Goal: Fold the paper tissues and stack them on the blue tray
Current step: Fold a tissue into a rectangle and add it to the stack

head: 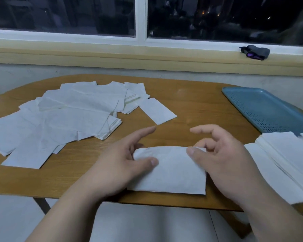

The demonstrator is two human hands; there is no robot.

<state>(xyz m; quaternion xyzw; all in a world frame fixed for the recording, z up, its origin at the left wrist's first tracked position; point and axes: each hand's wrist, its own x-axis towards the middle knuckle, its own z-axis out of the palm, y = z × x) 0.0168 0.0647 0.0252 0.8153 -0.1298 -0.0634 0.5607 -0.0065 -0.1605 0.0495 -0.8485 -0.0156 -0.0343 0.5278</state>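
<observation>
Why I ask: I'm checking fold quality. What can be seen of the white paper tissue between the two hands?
The white paper tissue is a thin, soft-looking, faintly textured rectangle near the front edge of the brown wooden table. Its near edge lies flat; its far edge looks rounded, like a fold. The left hand grips its left end, thumb on top. The right hand pinches its far right corner. It touches no other tissue.
</observation>
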